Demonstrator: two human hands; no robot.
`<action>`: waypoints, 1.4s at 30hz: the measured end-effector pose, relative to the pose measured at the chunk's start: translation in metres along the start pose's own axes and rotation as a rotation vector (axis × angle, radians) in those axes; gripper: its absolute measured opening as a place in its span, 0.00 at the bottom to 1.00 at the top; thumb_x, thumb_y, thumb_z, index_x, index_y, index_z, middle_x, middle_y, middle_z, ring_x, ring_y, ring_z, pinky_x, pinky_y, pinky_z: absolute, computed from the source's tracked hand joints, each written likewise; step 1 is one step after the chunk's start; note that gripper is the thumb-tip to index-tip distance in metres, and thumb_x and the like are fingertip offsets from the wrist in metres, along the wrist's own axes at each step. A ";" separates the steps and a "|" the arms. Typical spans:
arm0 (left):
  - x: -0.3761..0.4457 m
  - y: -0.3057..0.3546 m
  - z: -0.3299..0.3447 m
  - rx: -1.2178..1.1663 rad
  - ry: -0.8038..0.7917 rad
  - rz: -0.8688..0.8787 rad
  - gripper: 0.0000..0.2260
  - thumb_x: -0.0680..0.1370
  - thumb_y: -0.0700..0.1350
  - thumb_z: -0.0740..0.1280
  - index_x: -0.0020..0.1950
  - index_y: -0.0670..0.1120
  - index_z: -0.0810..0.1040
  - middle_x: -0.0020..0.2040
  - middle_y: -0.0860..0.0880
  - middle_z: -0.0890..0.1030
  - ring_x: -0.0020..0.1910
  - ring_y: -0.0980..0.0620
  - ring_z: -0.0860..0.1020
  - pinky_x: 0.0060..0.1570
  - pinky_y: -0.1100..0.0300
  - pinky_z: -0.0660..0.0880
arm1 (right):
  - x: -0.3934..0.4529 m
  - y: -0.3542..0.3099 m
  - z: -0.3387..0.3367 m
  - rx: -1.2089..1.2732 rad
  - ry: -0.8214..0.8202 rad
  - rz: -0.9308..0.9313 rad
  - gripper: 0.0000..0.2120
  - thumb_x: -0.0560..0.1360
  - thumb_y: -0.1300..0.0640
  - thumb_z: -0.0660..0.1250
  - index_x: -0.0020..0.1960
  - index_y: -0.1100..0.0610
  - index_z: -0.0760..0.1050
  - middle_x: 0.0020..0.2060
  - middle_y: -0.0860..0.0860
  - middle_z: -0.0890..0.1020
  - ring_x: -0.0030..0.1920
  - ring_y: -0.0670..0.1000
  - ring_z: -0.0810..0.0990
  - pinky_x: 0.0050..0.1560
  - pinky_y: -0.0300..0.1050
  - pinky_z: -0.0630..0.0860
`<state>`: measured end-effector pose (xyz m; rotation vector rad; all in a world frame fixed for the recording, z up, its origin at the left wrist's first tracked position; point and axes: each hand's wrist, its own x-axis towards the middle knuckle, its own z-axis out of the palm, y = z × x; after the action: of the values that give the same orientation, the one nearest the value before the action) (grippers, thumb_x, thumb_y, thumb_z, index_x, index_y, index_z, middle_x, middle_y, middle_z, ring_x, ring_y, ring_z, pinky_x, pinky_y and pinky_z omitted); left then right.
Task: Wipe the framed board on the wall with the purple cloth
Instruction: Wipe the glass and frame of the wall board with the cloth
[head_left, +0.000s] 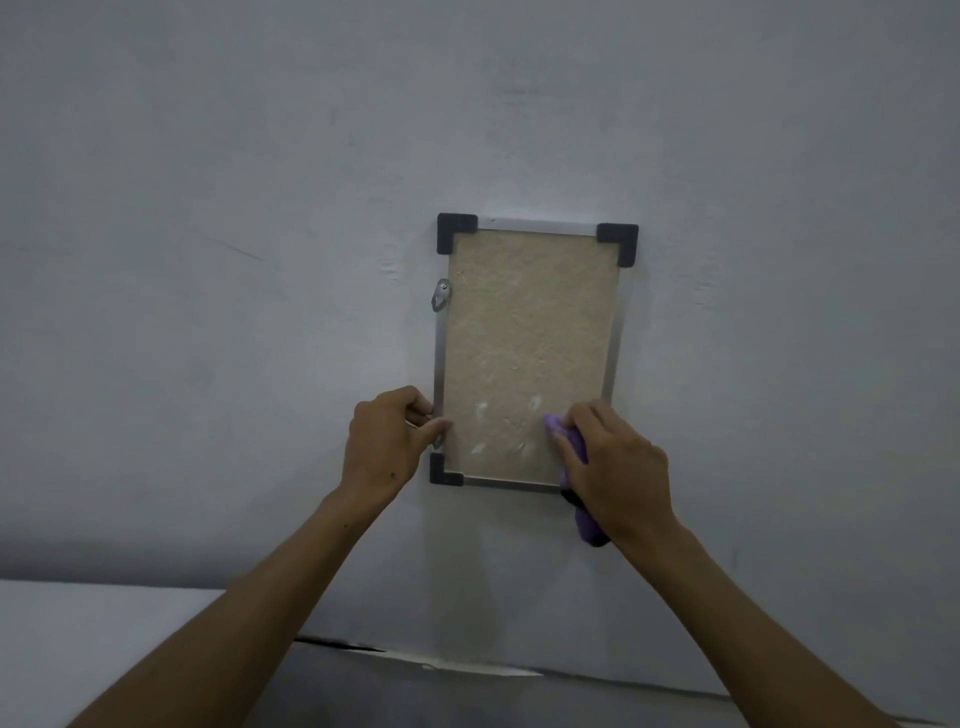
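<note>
A framed board (530, 332) hangs upright on the pale wall, with a beige rough face, a thin metal frame and dark plastic corner caps. White smudges show on its lower part. My left hand (384, 441) pinches the frame's left edge near the bottom corner. My right hand (613, 462) grips the bunched purple cloth (571, 441) and presses it against the board's lower right area, covering that corner. A tail of the cloth hangs below the hand.
A small metal hanger clip (441, 300) sits on the frame's left edge. Bare grey wall (208, 260) surrounds the board. Below runs a white ledge (93, 639) at the left and a darker surface (467, 696) with a cracked seam.
</note>
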<state>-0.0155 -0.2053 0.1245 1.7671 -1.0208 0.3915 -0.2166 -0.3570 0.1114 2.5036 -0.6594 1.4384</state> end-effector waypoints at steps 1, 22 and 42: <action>0.000 0.000 0.000 -0.002 -0.002 0.001 0.09 0.72 0.48 0.78 0.45 0.44 0.83 0.38 0.48 0.85 0.36 0.54 0.83 0.44 0.54 0.83 | -0.003 0.003 0.001 0.002 -0.036 -0.012 0.13 0.81 0.42 0.60 0.45 0.50 0.72 0.40 0.44 0.76 0.35 0.47 0.77 0.30 0.47 0.76; 0.002 0.002 -0.001 0.002 -0.016 -0.003 0.09 0.72 0.48 0.78 0.44 0.44 0.83 0.38 0.49 0.85 0.36 0.54 0.83 0.44 0.54 0.83 | 0.016 0.015 0.001 0.105 -0.017 -0.113 0.10 0.78 0.50 0.67 0.42 0.53 0.70 0.38 0.45 0.74 0.32 0.46 0.72 0.31 0.42 0.74; 0.002 0.009 -0.004 0.027 -0.053 -0.046 0.10 0.73 0.48 0.77 0.46 0.42 0.83 0.40 0.47 0.85 0.38 0.52 0.84 0.46 0.51 0.84 | 0.042 0.017 -0.026 -0.061 0.009 -0.080 0.09 0.78 0.49 0.65 0.43 0.52 0.70 0.38 0.46 0.73 0.30 0.49 0.73 0.27 0.41 0.70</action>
<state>-0.0209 -0.2039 0.1328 1.8302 -1.0142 0.3331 -0.2264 -0.3746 0.1598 2.4468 -0.5856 1.3796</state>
